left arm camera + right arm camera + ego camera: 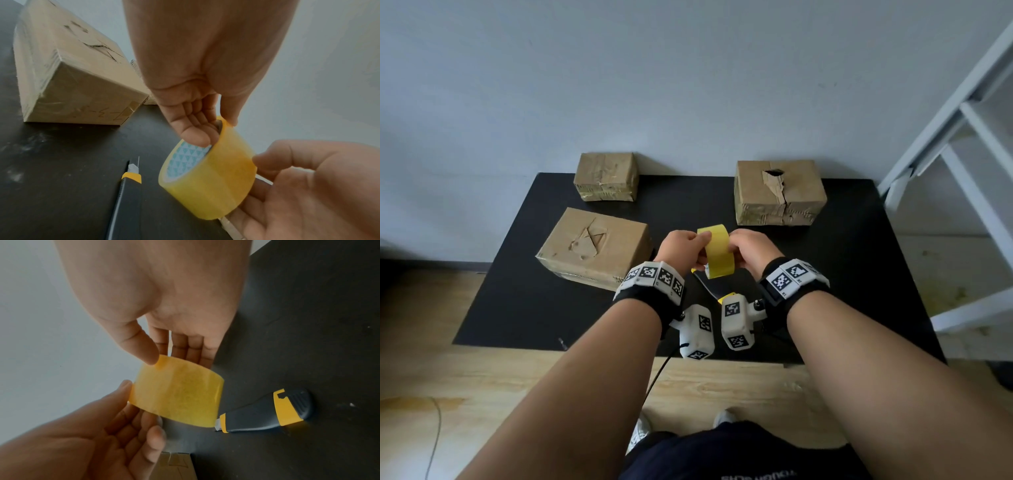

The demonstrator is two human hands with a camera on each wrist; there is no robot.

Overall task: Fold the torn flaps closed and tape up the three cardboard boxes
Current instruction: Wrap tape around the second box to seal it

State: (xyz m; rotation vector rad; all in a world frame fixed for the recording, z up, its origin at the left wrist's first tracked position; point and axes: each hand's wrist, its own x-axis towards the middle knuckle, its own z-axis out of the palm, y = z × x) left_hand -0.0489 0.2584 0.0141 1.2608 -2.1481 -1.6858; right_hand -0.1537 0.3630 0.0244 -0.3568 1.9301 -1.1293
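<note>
Tape roll (717,251) sits at frame centre above the table (842,274), between both hands. Left hand (681,248) fingers (195,136) hook into its core; right hand (748,248) fingers (191,348) pinch its outer face. Three boxes lie behind: near-left (594,248), upper-left (606,176), upper-right (779,193).

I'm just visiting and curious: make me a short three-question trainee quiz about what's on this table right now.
1. True or false: both hands hold the yellow tape roll.
2. Which box has an open hole in its top? A) the near left box B) the far left box C) the far right box
3. Fill in: the utility knife lies on the black ____.

Key: 1 true: left hand and right hand grip it. 2 C. 3 table.
</note>
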